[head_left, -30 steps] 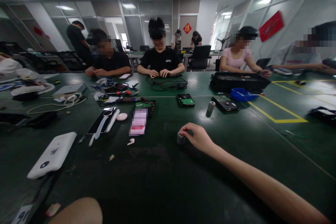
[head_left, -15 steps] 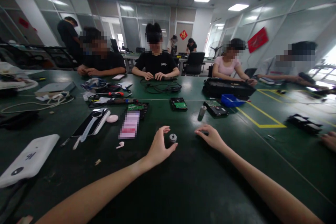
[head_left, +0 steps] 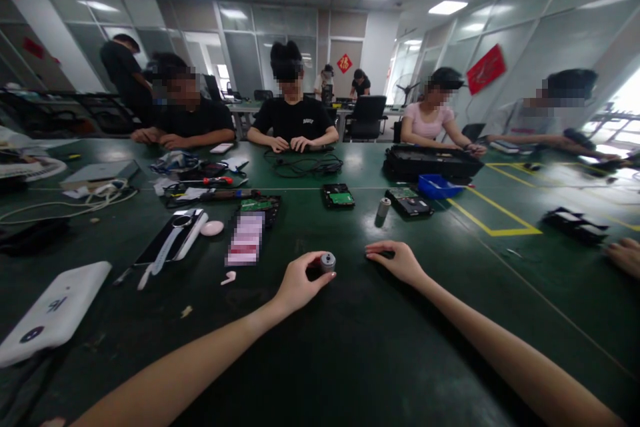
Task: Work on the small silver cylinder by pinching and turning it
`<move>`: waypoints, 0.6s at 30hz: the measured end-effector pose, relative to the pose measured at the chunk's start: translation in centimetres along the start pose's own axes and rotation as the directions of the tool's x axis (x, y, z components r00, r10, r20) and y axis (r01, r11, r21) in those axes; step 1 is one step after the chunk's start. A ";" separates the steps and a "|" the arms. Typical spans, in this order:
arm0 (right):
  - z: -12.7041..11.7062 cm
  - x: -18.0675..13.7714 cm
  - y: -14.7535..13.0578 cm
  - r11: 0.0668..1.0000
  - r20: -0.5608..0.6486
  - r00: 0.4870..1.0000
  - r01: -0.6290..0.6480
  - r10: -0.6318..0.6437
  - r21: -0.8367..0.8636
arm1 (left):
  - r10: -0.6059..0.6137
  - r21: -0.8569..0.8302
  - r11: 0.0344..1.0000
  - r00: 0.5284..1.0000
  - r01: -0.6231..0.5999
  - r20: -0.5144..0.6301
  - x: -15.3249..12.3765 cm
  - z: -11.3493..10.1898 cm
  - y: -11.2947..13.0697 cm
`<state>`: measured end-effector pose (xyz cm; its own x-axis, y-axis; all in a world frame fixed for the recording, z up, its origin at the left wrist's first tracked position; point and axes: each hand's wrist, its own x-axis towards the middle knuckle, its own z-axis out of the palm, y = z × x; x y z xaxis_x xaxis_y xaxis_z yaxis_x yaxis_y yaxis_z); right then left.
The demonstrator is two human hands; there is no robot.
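Observation:
My left hand [head_left: 299,280] is curled around a small upright metal cylinder, which looks like a small motor [head_left: 328,261]. Thumb and fingers lie on either side of it, and its top with a dark centre faces up. My right hand [head_left: 399,261] is a short way to the right, low over the table. Its fingers are loosely curved, with the thumb a little apart from them and nothing between. A second, similar metal cylinder [head_left: 383,207] stands beyond my right hand, near a hard drive [head_left: 409,201] with a circuit board.
Another hard drive [head_left: 339,195] lies ahead of my hands. To the left are a phone [head_left: 245,239], an earbud [head_left: 229,277], a pink round case [head_left: 212,228] and a white device [head_left: 55,310]. A blue tray [head_left: 440,186] stands at the right. Several people sit across the green table.
My left hand has closed in around the metal cylinder, which was between its spread fingers before. My right hand has shifted only slightly. The view has tilted a little.

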<state>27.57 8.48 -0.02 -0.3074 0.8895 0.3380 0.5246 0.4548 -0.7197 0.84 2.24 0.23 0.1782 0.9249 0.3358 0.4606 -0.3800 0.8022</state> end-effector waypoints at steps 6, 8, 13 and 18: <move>2.9 1.1 -6.6 0.953 -0.023 0.997 0.079 -0.076 0.294 | -0.039 -0.045 0.998 0.999 0.038 -0.013 0.0 0.1 0.0; 4.0 1.5 -8.0 0.933 0.005 0.994 0.099 -0.108 0.346 | -0.052 -0.055 0.997 0.999 0.051 -0.017 0.0 0.1 -0.1; 5.6 2.0 -8.5 0.923 0.080 0.989 0.089 -0.128 0.375 | -0.077 -0.081 0.994 0.997 0.076 -0.010 0.0 0.2 -0.4; 6.1 1.8 -8.1 0.923 0.083 0.990 0.076 -0.116 0.378 | -0.054 -0.059 0.997 0.998 0.052 -0.029 0.0 0.2 -0.3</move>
<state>17.95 6.12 2.73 -0.4313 0.8240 0.3674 0.1607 0.4709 -0.8674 0.91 2.33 -0.09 0.1277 0.9432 0.3066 0.4167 -0.3316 0.8464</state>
